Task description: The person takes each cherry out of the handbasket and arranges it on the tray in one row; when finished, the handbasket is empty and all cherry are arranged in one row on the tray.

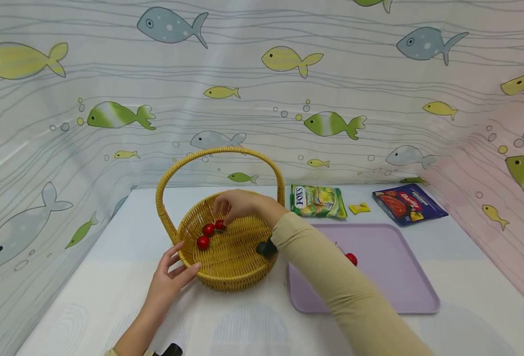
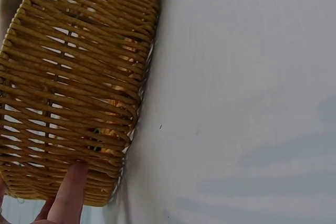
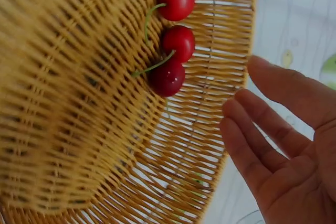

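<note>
A yellow wicker basket (image 1: 233,282) with a tall arched handle stands on the table. Three red cherries lie inside it by the left wall; in the right wrist view a bright cherry (image 3: 177,2), another cherry (image 3: 179,43) and a darker cherry (image 3: 167,78) sit in a row, green stems showing. Over the basket is my right hand (image 1: 240,203), its fingers relaxed with nothing between them, close above the cherries in the head view. My left hand (image 1: 169,279) touches the basket's left front side with thumb and fingers spread; one finger (image 2: 70,192) presses the woven wall.
A lilac tray (image 1: 391,267) at the right bears a cherry (image 1: 351,258), partly behind my right sleeve (image 1: 333,272). Behind it are a green Fox's candy bag (image 1: 317,201), a small yellow packet (image 1: 359,208) and a dark blue pouch (image 1: 409,203). Fish-patterned sheeting encloses the table.
</note>
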Tool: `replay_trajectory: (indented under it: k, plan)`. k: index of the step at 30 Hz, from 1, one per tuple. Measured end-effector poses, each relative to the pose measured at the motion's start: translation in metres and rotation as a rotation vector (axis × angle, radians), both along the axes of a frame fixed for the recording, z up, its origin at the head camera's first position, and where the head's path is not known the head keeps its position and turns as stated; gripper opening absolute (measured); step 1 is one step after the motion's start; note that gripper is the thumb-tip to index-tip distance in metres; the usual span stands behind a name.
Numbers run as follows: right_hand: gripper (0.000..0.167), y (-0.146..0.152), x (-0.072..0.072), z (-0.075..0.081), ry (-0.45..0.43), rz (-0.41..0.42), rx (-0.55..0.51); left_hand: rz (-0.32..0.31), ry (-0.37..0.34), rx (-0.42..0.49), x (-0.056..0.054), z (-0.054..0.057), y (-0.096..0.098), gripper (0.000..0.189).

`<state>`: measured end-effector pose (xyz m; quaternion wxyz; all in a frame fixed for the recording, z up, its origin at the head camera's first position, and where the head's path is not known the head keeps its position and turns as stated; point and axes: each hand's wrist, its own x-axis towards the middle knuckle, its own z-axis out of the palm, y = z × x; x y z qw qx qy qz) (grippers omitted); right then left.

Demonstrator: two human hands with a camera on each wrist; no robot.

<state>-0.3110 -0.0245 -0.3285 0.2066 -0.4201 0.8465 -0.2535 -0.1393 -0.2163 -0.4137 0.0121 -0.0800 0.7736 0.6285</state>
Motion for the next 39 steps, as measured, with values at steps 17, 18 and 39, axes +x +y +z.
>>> replay_trajectory:
  k: [17, 18, 39]
  plan:
    - [0.037, -0.015, -0.022, -0.046, -0.022, -0.088, 0.039, -0.001, 0.003, -0.023, 0.001, 0.001, 0.001, 0.071]
    - [0.039, -0.015, -0.023, -0.047, -0.029, -0.1, 0.04, -0.003, 0.007, -0.025, 0.001, 0.001, 0.001, 0.07]
    - [0.032, -0.012, -0.019, -0.032, 0.023, -0.025, 0.156, 0.01, 0.017, -0.044, 0.002, 0.002, 0.0, 0.071]
